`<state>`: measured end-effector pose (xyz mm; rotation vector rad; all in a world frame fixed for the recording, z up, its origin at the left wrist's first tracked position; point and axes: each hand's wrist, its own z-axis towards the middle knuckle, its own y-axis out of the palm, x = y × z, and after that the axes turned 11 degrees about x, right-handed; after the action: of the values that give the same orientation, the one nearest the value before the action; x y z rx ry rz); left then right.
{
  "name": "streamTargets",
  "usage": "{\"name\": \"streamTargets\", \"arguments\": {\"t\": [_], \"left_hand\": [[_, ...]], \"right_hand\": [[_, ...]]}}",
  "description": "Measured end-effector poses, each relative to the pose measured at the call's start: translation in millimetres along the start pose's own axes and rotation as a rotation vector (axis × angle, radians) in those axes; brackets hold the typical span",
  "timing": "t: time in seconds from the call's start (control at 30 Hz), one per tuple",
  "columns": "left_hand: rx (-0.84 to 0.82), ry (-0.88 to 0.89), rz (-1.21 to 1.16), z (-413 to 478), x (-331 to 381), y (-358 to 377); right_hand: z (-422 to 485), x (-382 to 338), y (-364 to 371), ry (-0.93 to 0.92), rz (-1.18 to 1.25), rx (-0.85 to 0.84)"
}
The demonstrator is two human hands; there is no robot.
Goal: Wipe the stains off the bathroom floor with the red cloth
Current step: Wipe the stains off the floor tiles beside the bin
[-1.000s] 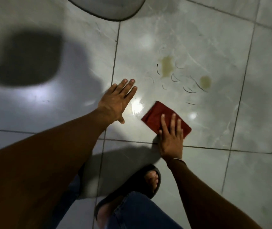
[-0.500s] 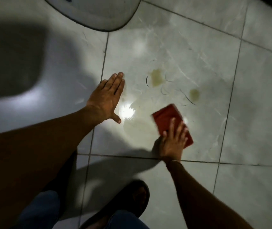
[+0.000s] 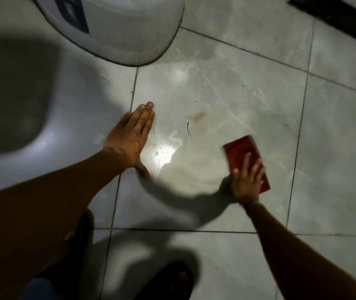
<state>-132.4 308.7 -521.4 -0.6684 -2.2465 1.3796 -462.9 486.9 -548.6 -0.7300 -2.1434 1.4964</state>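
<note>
A folded red cloth (image 3: 240, 151) lies flat on the grey tiled floor, right of centre. My right hand (image 3: 247, 180) presses on its near half, fingers spread over it. A faint brownish stain (image 3: 198, 115) remains on the tile up and left of the cloth, with a thin dark curved hair (image 3: 188, 129) beside it. My left hand (image 3: 130, 137) rests flat on the floor to the left, fingers together, holding nothing. A bright wet glare (image 3: 165, 155) sits between my hands.
A white rounded container base (image 3: 129, 37) with a blue label stands at the top, just beyond my left hand. A dark strip (image 3: 345, 20) runs along the top right corner. My sandalled feet (image 3: 172, 282) are at the bottom edge.
My right hand slid the cloth to the right across the tile. The right-hand stain no longer shows and the left one looks fainter. The view tilted up, showing more of the white container.
</note>
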Motion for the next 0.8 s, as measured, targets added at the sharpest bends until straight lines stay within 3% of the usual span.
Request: {"name": "streamTargets", "arguments": {"t": [0.07,0.1,0.17,0.23,0.33,0.43,0.5,0.57,0.63,0.73,0.8], "left_hand": [[0.051,0.028,0.042,6,-14,-1],[0.062,0.045,0.053,8,-19,-1],[0.052,0.057,0.047,9,-23,-1],[0.039,0.047,0.037,10,-19,-2],[0.003,0.019,0.024,10,-16,-6],[-0.032,0.006,0.006,11,-15,-4],[-0.021,0.006,0.013,13,-15,0],[-0.007,0.005,0.020,11,-17,3],[0.012,0.002,0.016,12,-18,5],[0.008,0.005,0.016,11,-15,1],[0.006,-0.004,0.028,10,-16,-2]], "right_hand": [[65,-20,-21,0.262,0.096,0.100],[90,-42,-27,0.289,0.110,0.136],[101,-94,-22,0.136,0.057,0.168],[60,-128,-1,-0.134,0.008,0.177],[-16,-106,20,-0.451,-0.042,0.091],[8,-73,10,-0.286,-0.076,0.083],[53,-95,-2,-0.044,-0.058,0.181],[89,-141,-11,0.067,-0.002,0.217],[95,-173,-8,-0.083,0.010,0.218],[38,-155,8,-0.574,-0.026,0.116],[9,-111,7,-0.638,-0.085,0.045]]}}
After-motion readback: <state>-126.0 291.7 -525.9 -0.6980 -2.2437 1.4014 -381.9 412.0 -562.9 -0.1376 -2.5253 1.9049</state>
